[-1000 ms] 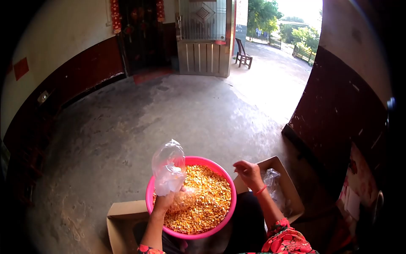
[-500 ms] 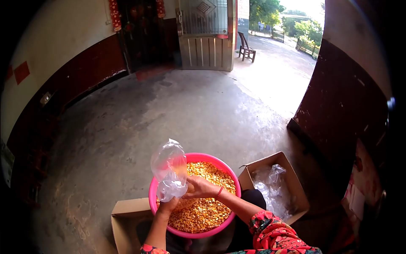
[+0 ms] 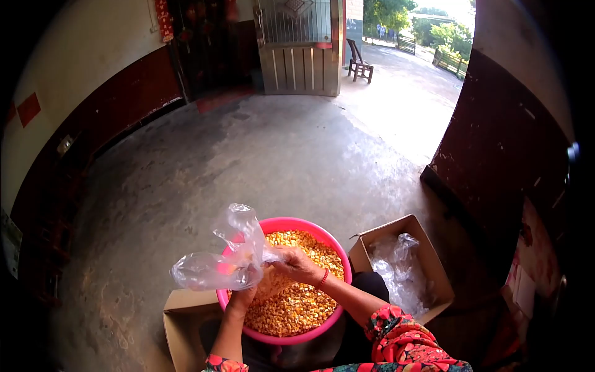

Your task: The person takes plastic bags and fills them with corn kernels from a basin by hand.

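A clear plastic bag is held by both hands over a pink basin. Its loose upper part splits into two puffed flaps, one rising and one spread to the left. Below, its lower part looks orange with corn kernels showing at or through it. My left hand is closed around the bag's gathered middle from the near left, its fingers partly hidden by plastic. My right hand, with a red bracelet at the wrist, pinches the bag from the right. Yellow-orange corn kernels fill much of the basin.
To the right stands an open cardboard box holding crumpled clear plastic bags. Another cardboard box is at the near left, partly under the basin's edge. Farther off are a metal door and a wooden chair on the bright ground outside.
The bag's upper part has flopped and spread to the left, splitting into two flaps. My hands stay on the bag, slightly shifted. The view has tilted a little.
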`<state>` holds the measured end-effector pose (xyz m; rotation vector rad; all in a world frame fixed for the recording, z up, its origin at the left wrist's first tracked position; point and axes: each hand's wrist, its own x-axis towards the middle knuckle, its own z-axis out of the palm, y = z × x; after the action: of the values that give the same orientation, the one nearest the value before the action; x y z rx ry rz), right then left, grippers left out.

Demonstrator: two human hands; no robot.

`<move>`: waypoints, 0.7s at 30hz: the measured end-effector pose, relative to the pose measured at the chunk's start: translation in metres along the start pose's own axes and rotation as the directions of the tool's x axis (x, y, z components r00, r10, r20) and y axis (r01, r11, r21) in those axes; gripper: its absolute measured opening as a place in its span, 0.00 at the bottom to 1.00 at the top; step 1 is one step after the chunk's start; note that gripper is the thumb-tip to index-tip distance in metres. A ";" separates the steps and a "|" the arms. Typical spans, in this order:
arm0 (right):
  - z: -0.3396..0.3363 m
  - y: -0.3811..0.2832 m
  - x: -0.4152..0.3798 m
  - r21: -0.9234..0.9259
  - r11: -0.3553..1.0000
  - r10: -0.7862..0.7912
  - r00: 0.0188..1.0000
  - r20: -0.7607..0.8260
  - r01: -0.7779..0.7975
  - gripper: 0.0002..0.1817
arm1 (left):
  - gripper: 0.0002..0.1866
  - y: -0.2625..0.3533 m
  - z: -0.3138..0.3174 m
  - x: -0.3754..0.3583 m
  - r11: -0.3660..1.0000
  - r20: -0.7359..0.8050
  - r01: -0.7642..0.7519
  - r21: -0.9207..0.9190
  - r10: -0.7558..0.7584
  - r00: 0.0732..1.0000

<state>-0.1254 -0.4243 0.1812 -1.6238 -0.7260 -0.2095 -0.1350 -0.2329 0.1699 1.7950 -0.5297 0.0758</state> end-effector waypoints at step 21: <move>-0.006 -0.010 -0.015 0.123 0.970 0.207 0.977 0.045 -0.211 0.20 | 0.28 0.041 0.009 0.026 0.911 0.419 -0.334 0.241 0.212 0.883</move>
<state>-0.1415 -0.4348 0.1826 -1.5713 -0.5754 0.0152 -0.1296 -0.2575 0.2120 2.0377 -1.1115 -0.0001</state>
